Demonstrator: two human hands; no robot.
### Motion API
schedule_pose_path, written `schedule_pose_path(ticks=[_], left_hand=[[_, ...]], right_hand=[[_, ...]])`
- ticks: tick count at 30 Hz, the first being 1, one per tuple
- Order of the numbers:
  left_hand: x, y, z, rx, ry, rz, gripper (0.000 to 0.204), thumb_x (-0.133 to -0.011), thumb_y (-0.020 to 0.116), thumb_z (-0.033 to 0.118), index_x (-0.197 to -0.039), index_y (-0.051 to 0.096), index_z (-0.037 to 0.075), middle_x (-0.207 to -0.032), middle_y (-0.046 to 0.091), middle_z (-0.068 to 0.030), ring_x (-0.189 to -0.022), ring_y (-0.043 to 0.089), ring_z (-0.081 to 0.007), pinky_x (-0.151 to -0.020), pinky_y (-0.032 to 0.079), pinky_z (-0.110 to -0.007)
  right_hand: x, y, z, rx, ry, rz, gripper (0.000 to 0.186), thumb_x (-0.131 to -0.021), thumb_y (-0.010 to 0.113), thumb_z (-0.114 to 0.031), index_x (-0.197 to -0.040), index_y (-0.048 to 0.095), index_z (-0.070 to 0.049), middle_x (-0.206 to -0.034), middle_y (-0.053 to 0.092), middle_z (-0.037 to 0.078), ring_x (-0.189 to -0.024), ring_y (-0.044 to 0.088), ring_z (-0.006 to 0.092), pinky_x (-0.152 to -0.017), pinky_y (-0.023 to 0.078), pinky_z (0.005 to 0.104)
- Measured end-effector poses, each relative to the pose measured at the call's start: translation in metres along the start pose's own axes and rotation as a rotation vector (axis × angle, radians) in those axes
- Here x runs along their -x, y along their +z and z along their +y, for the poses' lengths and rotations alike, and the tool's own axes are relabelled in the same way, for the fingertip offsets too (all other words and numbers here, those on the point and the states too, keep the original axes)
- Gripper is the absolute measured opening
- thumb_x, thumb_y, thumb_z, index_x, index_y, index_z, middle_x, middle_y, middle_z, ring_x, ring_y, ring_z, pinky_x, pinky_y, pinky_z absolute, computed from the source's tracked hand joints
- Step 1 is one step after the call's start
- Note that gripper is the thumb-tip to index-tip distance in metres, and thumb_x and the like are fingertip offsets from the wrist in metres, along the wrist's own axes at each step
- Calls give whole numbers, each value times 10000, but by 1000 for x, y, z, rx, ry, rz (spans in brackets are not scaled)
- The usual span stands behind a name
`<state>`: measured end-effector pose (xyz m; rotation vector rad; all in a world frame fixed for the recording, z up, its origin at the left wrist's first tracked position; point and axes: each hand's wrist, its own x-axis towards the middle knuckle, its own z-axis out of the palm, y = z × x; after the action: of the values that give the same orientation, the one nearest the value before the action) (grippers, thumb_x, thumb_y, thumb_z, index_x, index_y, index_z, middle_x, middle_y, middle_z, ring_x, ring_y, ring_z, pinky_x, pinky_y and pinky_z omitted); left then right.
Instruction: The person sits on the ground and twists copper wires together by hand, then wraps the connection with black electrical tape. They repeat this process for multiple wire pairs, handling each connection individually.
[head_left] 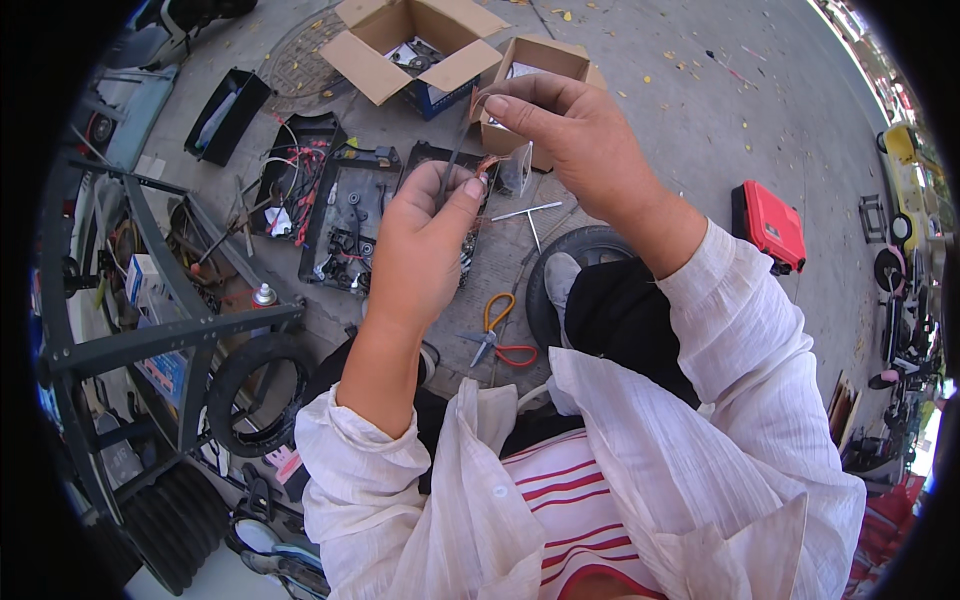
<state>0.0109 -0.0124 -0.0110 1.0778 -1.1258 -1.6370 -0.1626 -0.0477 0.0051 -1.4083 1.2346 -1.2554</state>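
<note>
I see dark wire (456, 152) slanting up-right, upper ctr frame, L hand (423, 237) pinching low, R hand (583, 147) pinching its top.

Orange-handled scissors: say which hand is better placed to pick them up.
Probably the left hand: it appears nearer the scissors than the right hand, though both are occupied with wire.

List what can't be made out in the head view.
Head view, all:
Dark wire: stretch inside the left hand, hidden by that hand.
Copper strands: count, too fine.
Right hand: exactly what its fingertips pinch, too small and partly covered.
Smaller cardboard box: some contents, behind the right hand.
Tyre: right side, behind the black-trousered leg.
</note>
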Motion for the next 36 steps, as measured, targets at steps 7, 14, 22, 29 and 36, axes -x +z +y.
schedule_pose_path(ticks=[7, 14, 22, 29, 36], left_hand=[[-1, 0, -9, -142, 58, 1, 137, -942, 574, 134, -975, 583, 1, -830, 570, 18, -746, 485, -51, -668, 412, -224], [0, 2, -9, -332, 156, 9, 159, -927, 581, 129, -950, 581, -29, -756, 564, -8, -689, 454, -55, -618, 403, -235], [2, 12, -2, -241, 130, 3, 188, -944, 534, 149, -962, 583, -31, -757, 564, -20, -696, 471, -74, -633, 420, -257], [3, 13, 3, -233, 180, 33, 193, -947, 530, 156, -940, 583, -29, -771, 558, -26, -712, 478, -78, -652, 418, -260], [19, -2, 4, -53, 118, 79, 134, -960, 519, 169, -973, 545, 38, -671, 431, 75, -513, 316, 6, -435, 221, -181]], right_hand=[[1, -2, -3, -95, 82, -99, 359, -835, 733, -254, -1032, 685, 43, -941, 693, 88, -850, 629, 109, -756, 501, 244], [-2, -5, 6, -53, 12, -38, 258, -840, 712, -210, -930, 689, 31, -850, 673, 53, -770, 599, 89, -707, 484, 235], [-6, -1, 3, 93, -110, 96, 213, -837, 688, -173, -895, 670, 32, -750, 658, 41, -693, 559, 83, -628, 465, 260], [-10, -5, 3, 64, -127, 190, 217, -852, 675, -178, -905, 677, 32, -763, 662, 40, -673, 560, 86, -606, 465, 266], [-19, -37, -3, -157, -44, 287, 269, -888, 680, -202, -1052, 649, 8, -815, 616, -4, -712, 504, 73, -684, 431, 210]])
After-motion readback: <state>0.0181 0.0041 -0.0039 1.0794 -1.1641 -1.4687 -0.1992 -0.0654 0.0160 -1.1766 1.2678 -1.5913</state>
